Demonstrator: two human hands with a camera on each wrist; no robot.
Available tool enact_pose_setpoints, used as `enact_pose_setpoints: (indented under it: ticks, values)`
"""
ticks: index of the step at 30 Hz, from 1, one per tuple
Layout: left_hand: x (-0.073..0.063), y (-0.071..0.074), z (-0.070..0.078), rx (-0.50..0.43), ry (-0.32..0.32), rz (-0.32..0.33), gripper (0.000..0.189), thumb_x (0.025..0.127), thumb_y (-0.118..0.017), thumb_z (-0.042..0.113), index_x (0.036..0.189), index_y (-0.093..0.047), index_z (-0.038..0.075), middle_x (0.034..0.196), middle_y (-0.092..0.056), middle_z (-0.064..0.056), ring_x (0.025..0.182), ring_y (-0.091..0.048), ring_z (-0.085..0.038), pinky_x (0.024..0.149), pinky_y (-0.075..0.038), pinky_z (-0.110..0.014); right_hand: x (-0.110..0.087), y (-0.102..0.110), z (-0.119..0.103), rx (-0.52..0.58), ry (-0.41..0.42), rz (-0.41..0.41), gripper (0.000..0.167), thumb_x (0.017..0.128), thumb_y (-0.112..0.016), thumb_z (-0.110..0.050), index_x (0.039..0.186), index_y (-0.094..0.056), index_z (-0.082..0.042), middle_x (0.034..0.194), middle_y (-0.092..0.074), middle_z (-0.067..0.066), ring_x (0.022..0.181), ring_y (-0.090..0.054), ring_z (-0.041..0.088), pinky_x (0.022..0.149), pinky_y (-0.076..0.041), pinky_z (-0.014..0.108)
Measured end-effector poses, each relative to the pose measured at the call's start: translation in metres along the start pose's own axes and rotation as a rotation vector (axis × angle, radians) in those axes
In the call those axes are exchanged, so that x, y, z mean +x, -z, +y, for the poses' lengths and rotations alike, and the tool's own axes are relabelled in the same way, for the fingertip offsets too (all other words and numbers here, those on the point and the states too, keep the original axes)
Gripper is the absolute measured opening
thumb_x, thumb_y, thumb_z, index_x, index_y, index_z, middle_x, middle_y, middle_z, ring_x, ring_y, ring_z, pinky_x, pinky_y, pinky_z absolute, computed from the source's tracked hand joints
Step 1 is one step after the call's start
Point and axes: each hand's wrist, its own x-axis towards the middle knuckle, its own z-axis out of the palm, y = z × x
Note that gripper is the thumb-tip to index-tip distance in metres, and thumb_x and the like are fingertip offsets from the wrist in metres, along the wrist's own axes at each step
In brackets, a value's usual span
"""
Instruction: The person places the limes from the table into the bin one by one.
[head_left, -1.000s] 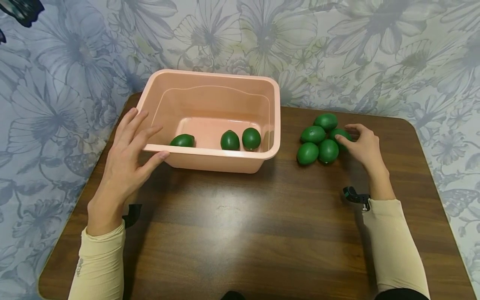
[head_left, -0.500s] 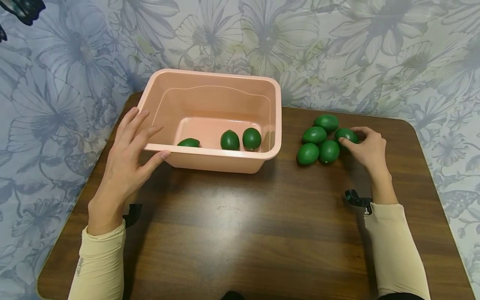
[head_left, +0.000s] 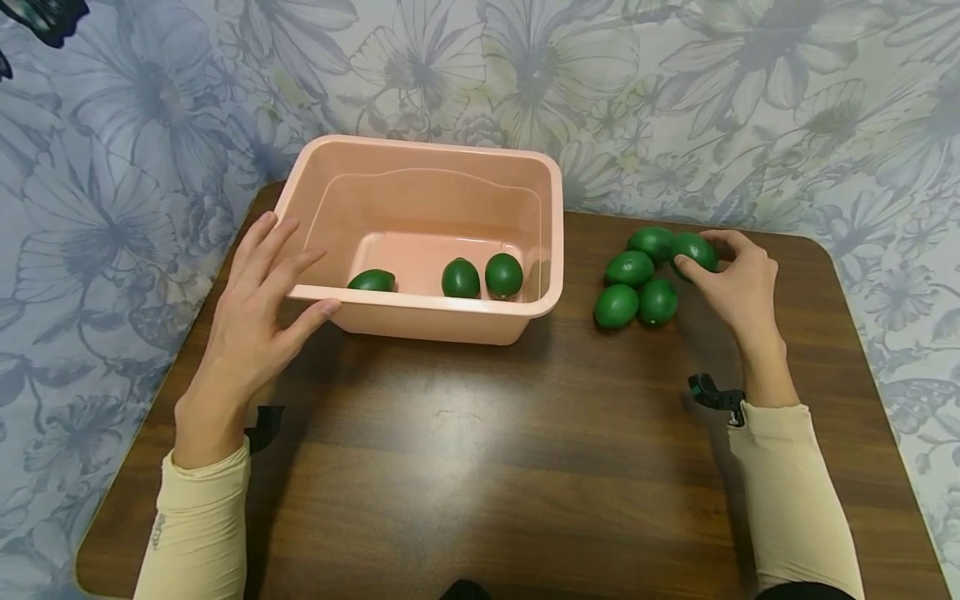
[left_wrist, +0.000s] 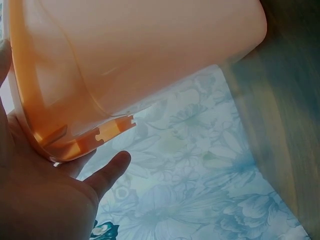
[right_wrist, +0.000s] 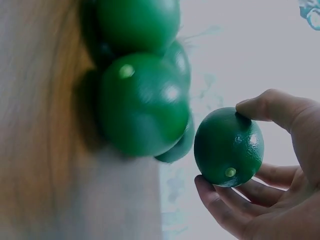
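Head view, left to right: the left hand [head_left: 247,333] rests, fingers extended, on the rim of a pink bin [head_left: 420,323], whose front wall partly hides three limes [head_left: 461,279] inside. Four clustered limes [head_left: 617,307] lie on the brown table [head_left: 480,467]; just beside them the right hand [head_left: 738,292] pinches another lime [right_wrist: 227,142], glossy dark green, rounded, with a pale nub [right_wrist: 230,172]. Grey marks on the left sleeve [head_left: 198,517] are too small to read.

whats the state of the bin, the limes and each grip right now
Pink bin, open-topped, with limes inside
Three limes in the bin, lying near its front wall
Four limes, clustered on the table
Held lime, pinched by the right grip
Left grip, resting at the bin's near left corner
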Motion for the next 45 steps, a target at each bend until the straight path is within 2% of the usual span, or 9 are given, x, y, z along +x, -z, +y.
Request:
enact_pose_setpoints:
  ticks: [3, 14, 19, 25, 30, 38, 45]
  values:
    - [0.001, 0.000, 0.000, 0.006, 0.002, -0.006, 0.081, 0.097, -0.054, 0.076, 0.137, -0.069, 0.007, 0.162, -0.048, -0.018, 0.160, -0.026, -0.035, 0.127, -0.024, -0.062, 0.001, 0.001, -0.010, 0.024, 0.025, 0.007, 0.057, 0.094, -0.077, -0.043, 0.139, -0.068, -0.008, 0.130, -0.072, 0.019, 0.079, -0.053, -0.016, 0.073, -0.043, 0.007]
    - [0.000, 0.001, 0.001, 0.002, 0.007, -0.015, 0.080, 0.097, -0.054, 0.075, 0.138, -0.068, 0.008, 0.162, -0.047, -0.017, 0.161, -0.025, -0.034, 0.128, -0.023, -0.061, 0.008, -0.004, -0.054, 0.104, 0.090, 0.002, 0.052, 0.093, -0.079, -0.041, 0.136, -0.070, -0.013, 0.128, -0.074, 0.014, 0.100, -0.061, -0.003, 0.077, -0.048, 0.007]
    - [0.001, 0.001, 0.000, 0.007, 0.001, -0.016, 0.080, 0.097, -0.053, 0.075, 0.138, -0.068, 0.007, 0.162, -0.047, -0.018, 0.161, -0.025, -0.033, 0.128, -0.022, -0.060, 0.015, -0.010, -0.082, 0.138, 0.148, 0.006, 0.050, 0.092, -0.080, -0.039, 0.134, -0.071, -0.013, 0.126, -0.075, 0.011, 0.106, -0.066, 0.007, 0.079, -0.051, 0.009]
    - [0.003, 0.001, 0.001, 0.009, -0.011, -0.004, 0.081, 0.097, -0.054, 0.075, 0.137, -0.069, 0.007, 0.162, -0.048, -0.018, 0.160, -0.026, -0.034, 0.128, -0.023, -0.059, 0.019, -0.014, -0.118, 0.221, 0.220, 0.006, 0.048, 0.090, -0.082, -0.032, 0.133, -0.072, -0.014, 0.127, -0.074, 0.006, 0.113, -0.068, 0.009, 0.078, -0.053, 0.011]
    - [0.000, 0.001, 0.002, 0.018, -0.002, -0.016, 0.081, 0.098, -0.053, 0.075, 0.139, -0.067, 0.007, 0.164, -0.045, -0.018, 0.161, -0.025, -0.034, 0.127, -0.024, -0.062, 0.018, -0.021, -0.143, 0.230, 0.314, -0.017, 0.047, 0.090, -0.082, -0.031, 0.133, -0.072, -0.015, 0.127, -0.074, -0.001, 0.116, -0.068, 0.010, 0.082, -0.057, 0.017]
    - [0.000, -0.001, 0.004, -0.005, 0.003, -0.009, 0.081, 0.097, -0.054, 0.075, 0.141, -0.067, 0.009, 0.164, -0.045, -0.017, 0.161, -0.025, -0.034, 0.127, -0.024, -0.062, 0.022, -0.034, -0.163, 0.252, 0.377, -0.061, 0.050, 0.091, -0.083, -0.029, 0.136, -0.068, -0.012, 0.128, -0.074, -0.002, 0.119, -0.066, 0.006, 0.092, -0.061, 0.033]
    - [-0.001, -0.002, 0.003, -0.004, -0.001, 0.009, 0.080, 0.096, -0.055, 0.075, 0.139, -0.069, 0.008, 0.162, -0.047, -0.018, 0.160, -0.026, -0.035, 0.128, -0.024, -0.060, 0.026, -0.050, -0.174, 0.259, 0.424, -0.065, 0.054, 0.091, -0.084, -0.031, 0.138, -0.066, -0.011, 0.132, -0.072, 0.002, 0.121, -0.066, 0.007, 0.095, -0.059, 0.030]
